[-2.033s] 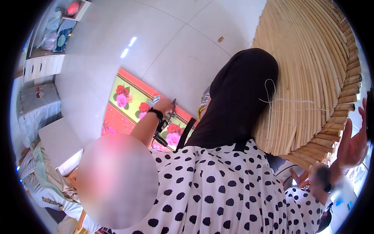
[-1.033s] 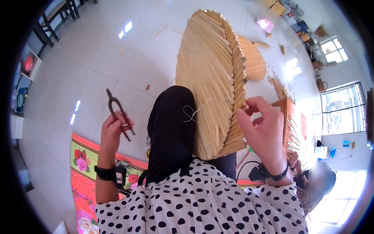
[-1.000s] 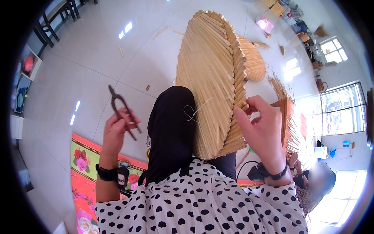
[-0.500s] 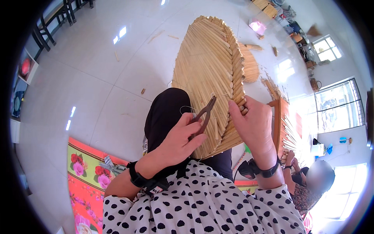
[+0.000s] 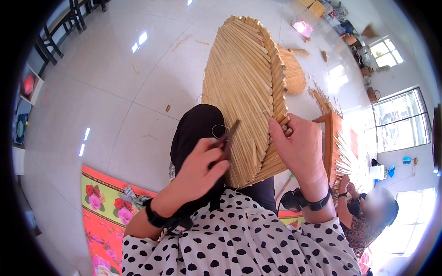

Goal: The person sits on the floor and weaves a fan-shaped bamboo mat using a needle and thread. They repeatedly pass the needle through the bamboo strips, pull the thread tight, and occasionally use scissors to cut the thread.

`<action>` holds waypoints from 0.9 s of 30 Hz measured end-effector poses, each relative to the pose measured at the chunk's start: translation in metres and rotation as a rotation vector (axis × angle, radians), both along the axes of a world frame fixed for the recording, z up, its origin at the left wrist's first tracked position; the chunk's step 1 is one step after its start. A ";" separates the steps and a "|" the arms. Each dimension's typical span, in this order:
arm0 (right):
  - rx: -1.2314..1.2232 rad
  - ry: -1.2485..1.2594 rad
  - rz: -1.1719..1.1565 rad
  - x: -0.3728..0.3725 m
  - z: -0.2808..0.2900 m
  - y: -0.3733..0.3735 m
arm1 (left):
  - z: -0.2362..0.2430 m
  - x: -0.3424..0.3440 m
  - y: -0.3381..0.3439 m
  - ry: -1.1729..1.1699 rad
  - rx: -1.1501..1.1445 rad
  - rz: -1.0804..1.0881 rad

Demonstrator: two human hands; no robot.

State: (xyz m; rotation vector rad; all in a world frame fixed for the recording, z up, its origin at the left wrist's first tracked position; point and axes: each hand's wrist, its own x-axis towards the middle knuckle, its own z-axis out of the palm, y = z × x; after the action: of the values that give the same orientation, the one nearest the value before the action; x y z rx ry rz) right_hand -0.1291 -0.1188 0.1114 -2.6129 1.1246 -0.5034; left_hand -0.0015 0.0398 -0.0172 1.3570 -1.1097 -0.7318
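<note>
Across my lap lies a long, leaf-shaped panel of pale stalks, set slantwise and meeting in a thick ridge along its right side. My right hand pinches that ridge, the thumb on top and the fingers curled round the stalk ends. In my left hand is a pair of dark, rusty pliers, somewhat blurred, over the panel's lower left part. A thin loop of wire or thread shows beside the pliers, against my dark trouser knee. Whether the jaws touch it, I cannot tell.
Another stalk panel lies on the floor beyond the ridge, with scattered stalk scraps. At right, a co-worker handles stalks by an orange-brown table. A floral cloth is at lower left; dark chairs stand far left.
My left hand has drawn the pliers left and slightly down, away from the stitch near the ridge. My right hand keeps its grip on the panel's edge.
</note>
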 end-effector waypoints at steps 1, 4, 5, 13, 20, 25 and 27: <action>-0.002 0.012 -0.007 -0.001 0.001 0.000 | -0.003 0.005 0.010 0.029 0.048 0.043; -0.038 0.012 0.005 -0.001 0.000 -0.004 | 0.002 0.020 0.025 0.027 0.106 0.115; -0.032 0.015 -0.006 -0.001 -0.001 -0.004 | 0.006 0.022 0.027 0.011 0.109 0.129; -0.044 0.019 -0.026 0.005 -0.002 -0.004 | 0.012 -0.004 -0.017 -0.038 -0.126 -0.051; -0.016 -0.004 -0.043 0.005 -0.002 -0.003 | 0.014 -0.012 -0.033 0.001 -0.162 -0.045; -0.056 -0.007 -0.021 0.005 -0.004 -0.002 | 0.012 -0.019 -0.040 0.020 -0.173 -0.029; -0.040 0.001 -0.030 0.007 -0.002 -0.001 | 0.014 -0.021 -0.041 0.027 -0.159 -0.022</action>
State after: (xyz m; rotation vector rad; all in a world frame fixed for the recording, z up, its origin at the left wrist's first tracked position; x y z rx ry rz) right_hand -0.1224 -0.1194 0.1090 -2.6342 1.1674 -0.5362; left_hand -0.0229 -0.0012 -0.0033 1.1998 -1.1385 -0.6612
